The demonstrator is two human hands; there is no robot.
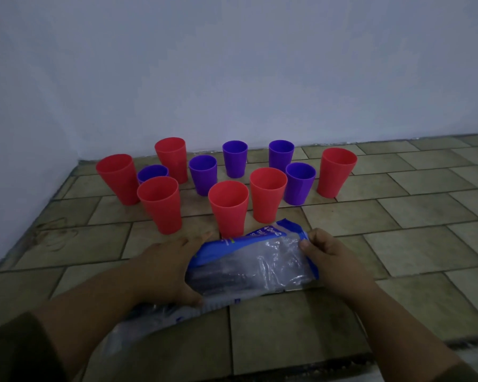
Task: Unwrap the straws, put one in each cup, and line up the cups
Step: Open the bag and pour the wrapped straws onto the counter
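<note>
A clear plastic straw packet (249,267) with blue edges lies across the tiled surface near me, its straws dark inside. My left hand (166,268) grips the packet's left part, thumb underneath. My right hand (329,257) pinches the packet's right blue edge. Behind the packet stand several red cups, the nearest one (228,208) just beyond the packet, and several smaller purple cups such as one (300,183) to the right. The cups stand upright, scattered, with nothing inside that I can see.
The tiled surface (398,257) runs back to a pale wall (232,78) and into a corner at the left. Its front edge (315,359) drops off near me at the lower right. A red cup (335,172) stands farthest right.
</note>
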